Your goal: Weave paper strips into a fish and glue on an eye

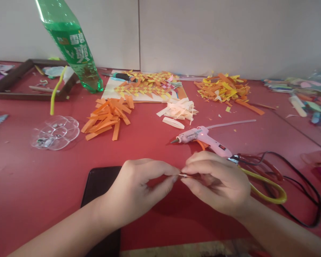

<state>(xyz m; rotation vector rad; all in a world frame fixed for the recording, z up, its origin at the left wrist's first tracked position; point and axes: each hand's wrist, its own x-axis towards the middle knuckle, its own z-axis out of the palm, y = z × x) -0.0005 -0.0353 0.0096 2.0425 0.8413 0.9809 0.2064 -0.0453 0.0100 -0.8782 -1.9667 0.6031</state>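
My left hand (139,185) and my right hand (216,182) meet low in the middle of the red table (29,185). Both pinch one small pale paper strip (183,175) between thumb and fingertips. A pink hot glue gun (203,137) lies just beyond my right hand, its nozzle pointing left. Farther back are a pile of orange paper strips (108,117) and a pile of cream paper strips (178,110). Under my left wrist lies a black phone (98,185).
A tilted green plastic bottle (72,43) stands at the back left beside a dark wooden frame (13,80). A clear plastic tray (56,132) lies left. A woven orange-yellow paper mat (147,85), a scrap heap (222,89), yellow-handled scissors (267,187) and a black cable (310,192) lie around.
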